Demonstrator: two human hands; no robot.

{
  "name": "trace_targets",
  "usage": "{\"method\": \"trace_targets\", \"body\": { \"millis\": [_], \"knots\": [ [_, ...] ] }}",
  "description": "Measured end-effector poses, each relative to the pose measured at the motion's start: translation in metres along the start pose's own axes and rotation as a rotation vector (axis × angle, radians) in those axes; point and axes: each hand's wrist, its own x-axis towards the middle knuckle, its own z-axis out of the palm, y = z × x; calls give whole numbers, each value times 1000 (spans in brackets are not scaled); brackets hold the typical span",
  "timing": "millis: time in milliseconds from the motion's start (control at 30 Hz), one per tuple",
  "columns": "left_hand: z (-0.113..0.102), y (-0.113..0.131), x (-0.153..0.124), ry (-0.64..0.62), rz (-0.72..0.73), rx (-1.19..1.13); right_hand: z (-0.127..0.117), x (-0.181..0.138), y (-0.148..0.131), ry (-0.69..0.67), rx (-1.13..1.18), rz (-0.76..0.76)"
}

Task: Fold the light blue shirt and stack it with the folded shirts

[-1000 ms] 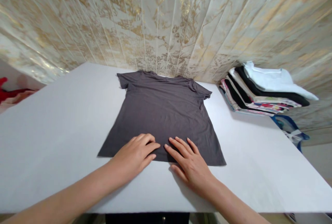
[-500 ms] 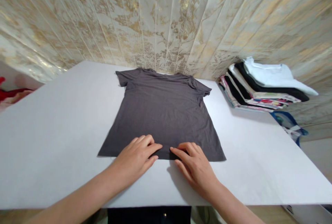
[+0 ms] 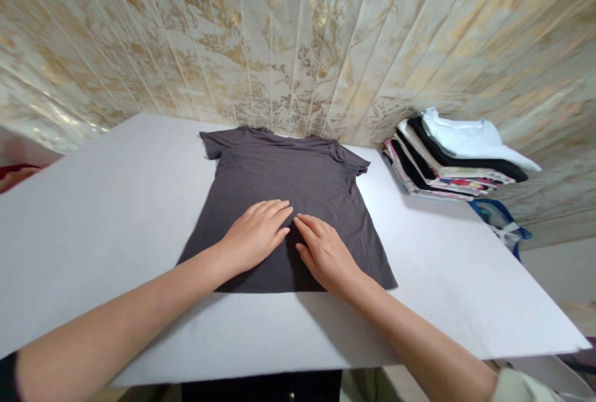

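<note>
A dark grey T-shirt [image 3: 284, 178] lies spread flat on a white table [image 3: 116, 203], collar toward the wall, hem near me. My left hand [image 3: 255, 234] rests palm down on the middle of the shirt, fingers stretched out and together. My right hand [image 3: 325, 253] lies flat beside it on the shirt, fingers extended, fingertips almost meeting those of the left hand. Neither hand holds anything.
A stack of folded clothes [image 3: 454, 156], white on top, then black and patterned pieces, sits at the table's far right against the marbled wall [image 3: 298, 35]. A blue-and-white bag [image 3: 500, 222] shows beyond the right edge. Red fabric [image 3: 13, 173] peeks in at far left.
Both hands slid from the shirt's hem up to its middle, staying flat on the cloth. The view shifted slightly to the right.
</note>
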Motion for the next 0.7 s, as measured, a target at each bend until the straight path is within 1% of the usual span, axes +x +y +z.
{"method": "trace_targets", "body": {
  "millis": [67, 100, 167, 233, 333, 433, 500, 533, 600, 700],
  "knots": [
    [13, -10, 19, -16, -20, 88, 13, 24, 4, -26, -71, 41],
    [18, -17, 23, -20, -27, 117, 17, 32, 9, -36, -102, 70],
    [23, -34, 24, -20, -40, 152, 21, 38, 26, -48, -153, 130],
    [22, -52, 14, -13, -54, 174, 19, 31, 49, -47, -203, 194],
    [16, -76, -10, 14, -110, 207, 11, 8, 84, -23, -273, 301],
    [10, -89, -25, 54, -181, 222, 4, -10, 106, 1, -299, 368],
    [8, -88, -21, 71, -220, 217, 2, -7, 107, 8, -285, 374],
    [8, -85, -14, 76, -228, 214, 1, 0, 102, 11, -271, 359],
    [8, -75, 10, 77, -211, 204, 2, 25, 84, 14, -232, 294],
    [13, -64, 57, 35, -151, 178, 13, 77, 53, -13, -143, 154]
  ]
}}
